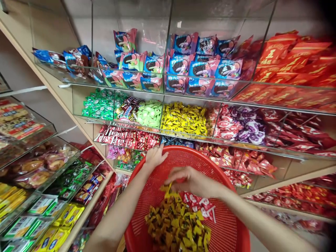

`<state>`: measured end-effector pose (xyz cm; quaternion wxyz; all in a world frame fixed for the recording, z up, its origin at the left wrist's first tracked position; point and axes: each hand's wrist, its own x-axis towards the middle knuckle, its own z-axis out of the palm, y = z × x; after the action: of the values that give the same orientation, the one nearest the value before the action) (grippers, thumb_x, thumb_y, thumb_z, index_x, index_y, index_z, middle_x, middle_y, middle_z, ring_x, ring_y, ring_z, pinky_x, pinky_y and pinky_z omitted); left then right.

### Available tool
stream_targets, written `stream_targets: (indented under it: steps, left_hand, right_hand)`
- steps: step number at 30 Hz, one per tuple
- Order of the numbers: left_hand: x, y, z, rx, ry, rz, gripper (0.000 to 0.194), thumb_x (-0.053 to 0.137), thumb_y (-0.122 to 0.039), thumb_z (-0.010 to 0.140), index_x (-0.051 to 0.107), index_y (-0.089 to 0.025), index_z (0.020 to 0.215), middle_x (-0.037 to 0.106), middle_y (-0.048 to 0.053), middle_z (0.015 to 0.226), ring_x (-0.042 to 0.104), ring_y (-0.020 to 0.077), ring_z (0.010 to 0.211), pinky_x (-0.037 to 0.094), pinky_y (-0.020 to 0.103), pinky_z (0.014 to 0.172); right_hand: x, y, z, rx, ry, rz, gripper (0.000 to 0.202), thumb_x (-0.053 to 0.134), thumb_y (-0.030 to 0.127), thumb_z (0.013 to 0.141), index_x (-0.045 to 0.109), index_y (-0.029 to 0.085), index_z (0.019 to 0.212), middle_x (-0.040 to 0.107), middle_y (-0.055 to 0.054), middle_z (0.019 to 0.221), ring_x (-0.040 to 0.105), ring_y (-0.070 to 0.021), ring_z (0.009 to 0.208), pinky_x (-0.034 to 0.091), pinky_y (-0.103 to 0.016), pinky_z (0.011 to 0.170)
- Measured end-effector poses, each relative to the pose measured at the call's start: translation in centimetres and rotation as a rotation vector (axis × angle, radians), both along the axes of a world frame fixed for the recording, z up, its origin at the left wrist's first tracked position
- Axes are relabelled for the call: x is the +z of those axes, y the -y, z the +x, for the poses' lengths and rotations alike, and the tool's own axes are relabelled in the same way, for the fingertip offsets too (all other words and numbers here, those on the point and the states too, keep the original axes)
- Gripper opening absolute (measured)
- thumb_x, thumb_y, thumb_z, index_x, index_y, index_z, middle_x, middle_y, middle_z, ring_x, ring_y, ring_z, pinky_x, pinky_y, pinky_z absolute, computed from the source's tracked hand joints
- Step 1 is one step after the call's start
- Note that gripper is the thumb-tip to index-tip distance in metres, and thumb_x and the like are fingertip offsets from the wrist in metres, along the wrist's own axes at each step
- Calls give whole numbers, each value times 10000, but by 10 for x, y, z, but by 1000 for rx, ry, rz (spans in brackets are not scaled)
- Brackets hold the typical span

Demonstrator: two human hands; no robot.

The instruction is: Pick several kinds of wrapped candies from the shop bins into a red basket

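**Yellow-wrapped sweets (178,224) heaped in a red basket (240,224) below stocked shelves**

The far-left rim of the basket is gripped by the left hand (155,157), with the fingers laid over the edge and the thumb turned inward. The right hand (190,180) is held above the basket's interior, palm down and fingers curled. Yellow wrappers are seen right at its fingertips, but whether any is pinched there cannot be told. The yellow-wrapped sweets are piled loosely from the middle of the basket toward its near edge. Beside them, toward the right wall, some red-and-white packets (202,205) are partly covered by the pile.

Beyond the basket's far rim, more yellow sweets (183,119) are displayed midway along the middle shelf (147,126). Toward that shelf's left end, green-wrapped sweets (98,105), Snickers bars (128,111) and pale green packets (149,112) are set out; to the right of the yellow ones, purple-wrapped sweets (251,126) are placed. On the upper shelf, blue-and-pink biscuit packets (202,68) are stacked near the middle, and orange-red packets (291,59) are heaped at the right end.
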<state>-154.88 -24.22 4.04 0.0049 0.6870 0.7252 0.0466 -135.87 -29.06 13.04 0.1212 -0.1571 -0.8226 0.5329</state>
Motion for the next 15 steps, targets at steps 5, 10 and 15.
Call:
stream_targets:
  steps: [5,10,15]
  left_hand:
    - [-1,0,0,7,16,-39,626,192,-584,830,320,-197,1306,561,108,1088,559,215,908,396,296,747]
    - [0,-1,0,7,21,-32,626,206,-575,832,321,-187,1309,564,105,1078,558,214,896,402,293,730]
    - [-3,0,-1,6,21,-15,612,222,-570,831,328,-194,1303,564,109,1083,561,213,888,400,295,728]
  right_hand:
    - [-35,32,22,77,173,-124,255,554,206,765,644,237,1002,655,-31,931,581,-120,814,449,-251,746]
    - [-44,47,54,190,344,-200,267,558,179,734,662,221,977,672,-37,914,588,-131,825,438,-229,736]
    - [-62,63,70,247,429,-135,335,539,70,659,680,205,932,671,-28,866,590,-136,798,429,-197,677]
